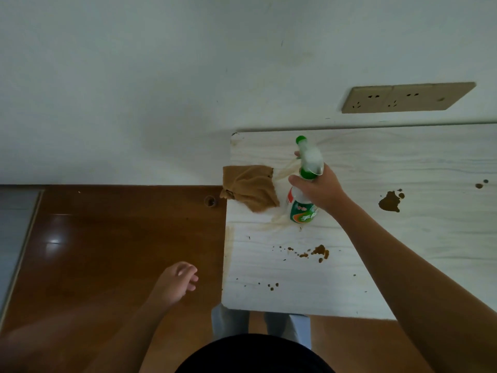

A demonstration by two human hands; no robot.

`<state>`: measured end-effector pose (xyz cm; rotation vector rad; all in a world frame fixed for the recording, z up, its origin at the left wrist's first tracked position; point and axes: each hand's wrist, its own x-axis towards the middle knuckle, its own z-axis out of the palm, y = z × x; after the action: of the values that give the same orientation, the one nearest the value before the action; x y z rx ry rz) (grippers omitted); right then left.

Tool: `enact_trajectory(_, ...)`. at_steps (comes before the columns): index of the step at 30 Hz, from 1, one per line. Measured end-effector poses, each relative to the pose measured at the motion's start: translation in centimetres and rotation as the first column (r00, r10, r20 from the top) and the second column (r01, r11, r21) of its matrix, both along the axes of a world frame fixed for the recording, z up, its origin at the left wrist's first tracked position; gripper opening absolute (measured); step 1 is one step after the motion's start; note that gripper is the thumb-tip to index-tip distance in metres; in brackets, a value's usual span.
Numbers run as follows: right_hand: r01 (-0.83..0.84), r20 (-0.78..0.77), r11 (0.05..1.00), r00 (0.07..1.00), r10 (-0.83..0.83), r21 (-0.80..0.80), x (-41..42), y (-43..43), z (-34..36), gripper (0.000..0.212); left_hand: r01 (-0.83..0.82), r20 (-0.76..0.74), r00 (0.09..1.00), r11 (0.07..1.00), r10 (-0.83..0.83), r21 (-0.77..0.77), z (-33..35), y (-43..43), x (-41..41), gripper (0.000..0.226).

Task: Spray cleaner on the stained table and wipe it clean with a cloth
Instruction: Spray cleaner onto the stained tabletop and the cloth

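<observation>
Our right hand point(321, 188) gripped the spray bottle point(305, 193) by its neck above the white table point(403, 265), just beside the brown cloth point(250, 187) near the brown stains point(320, 251), while our left hand point(174, 282) hung open over the floor point(107, 238)

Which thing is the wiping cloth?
Find the white table against the wall. At its far left corner, hanging a little over the edge, lies the cloth. It is crumpled, soft and brown, unlike the green-capped spray bottle in the right hand beside it.

Right hand point(321, 188) gripping, left hand point(176, 282) free.
Right arm stretched forward, fingers point(295, 181) wrapped tight; left held low, fingers loosely curled.
</observation>
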<state>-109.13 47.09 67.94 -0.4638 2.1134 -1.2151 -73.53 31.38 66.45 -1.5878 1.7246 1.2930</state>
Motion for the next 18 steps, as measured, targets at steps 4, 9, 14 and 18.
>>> enact_trajectory(4, -0.027, 0.085, 0.999, 0.996, 0.03, -0.029, 2.3, -0.8, 0.8, 0.037, -0.02, -0.018, 1.0, 1.0, 0.02, 0.018, 0.0, -0.2, 0.4, 0.017)
enact_trajectory(9, -0.008, 0.231, 0.997, 0.973, 0.027, -0.082, 4.0, -0.8, 0.6, 0.034, -0.024, -0.042, 0.999, 1.0, 0.025, 0.018, -0.2, -0.8, 1.1, 0.017)
enact_trajectory(14, 0.005, 0.263, 0.999, 0.965, -0.017, 0.045, 4.8, -0.5, -0.3, 0.033, -0.064, -0.047, 0.997, 0.997, 0.066, 0.039, -0.4, -1.9, 2.4, 0.02)
enact_trajectory(18, 0.005, 0.223, 0.996, 0.974, -0.026, 0.092, 5.5, -0.3, 0.2, 0.039, -0.049, -0.051, 0.997, 0.997, 0.052, 0.059, -0.7, -2.6, 3.0, 0.019)
